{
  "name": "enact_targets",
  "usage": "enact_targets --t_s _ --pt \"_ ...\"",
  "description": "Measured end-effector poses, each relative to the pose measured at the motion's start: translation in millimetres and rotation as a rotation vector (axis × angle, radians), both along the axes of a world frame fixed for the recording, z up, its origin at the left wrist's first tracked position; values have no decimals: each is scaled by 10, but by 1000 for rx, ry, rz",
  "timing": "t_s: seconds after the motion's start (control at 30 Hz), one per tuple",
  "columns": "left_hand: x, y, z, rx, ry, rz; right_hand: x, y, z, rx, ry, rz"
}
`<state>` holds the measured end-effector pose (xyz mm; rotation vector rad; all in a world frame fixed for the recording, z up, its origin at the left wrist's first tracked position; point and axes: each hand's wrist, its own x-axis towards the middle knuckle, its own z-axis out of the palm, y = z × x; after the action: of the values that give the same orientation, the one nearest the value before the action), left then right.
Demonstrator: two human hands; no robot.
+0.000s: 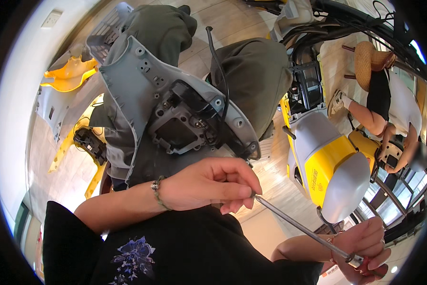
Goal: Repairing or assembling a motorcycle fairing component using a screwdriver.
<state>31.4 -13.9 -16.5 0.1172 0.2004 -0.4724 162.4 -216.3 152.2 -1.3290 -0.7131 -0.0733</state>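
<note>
My right hand [361, 244] is wrapped round the red handle of a screwdriver [299, 227], whose long metal shaft slants up and left. At its tip, the thumb and fingers of my left hand [213, 185] pinch a small dark piece, possibly a screw; it is too small to name surely. Just beyond my left hand, a large grey plastic panel [123, 95] rests across my lap, its inner side up. A black bracket [175, 128] with a square opening is set in it, and a black cable [217, 52] rises from there.
Yellow and grey plastic parts [71, 73] lie on the floor at left, near a grey crate [106, 33]. On the right stands a yellow and grey scooter body [325, 161] with exposed black framework. Beyond it, another person [403, 104] bends over a yellow part.
</note>
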Motion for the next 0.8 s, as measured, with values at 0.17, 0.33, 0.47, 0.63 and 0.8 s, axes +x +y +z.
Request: enact_targets --t_s 0.17,0.33,0.47,0.63,0.8 --pt "-5 -15 -6 -27 20 28 78 116 -68 -205 -186 103" --pt "-4 -25 -5 -42 18 90 72 81 -55 -187 -160 163" --pt "9 -19 -12 24 21 130 0 -65 33 -113 -24 -50" --pt "5 -38 -17 -16 42 170 5 -100 71 -269 -92 -89" --pt "-4 -28 -17 -59 78 182 177 -223 160 -388 -108 201"
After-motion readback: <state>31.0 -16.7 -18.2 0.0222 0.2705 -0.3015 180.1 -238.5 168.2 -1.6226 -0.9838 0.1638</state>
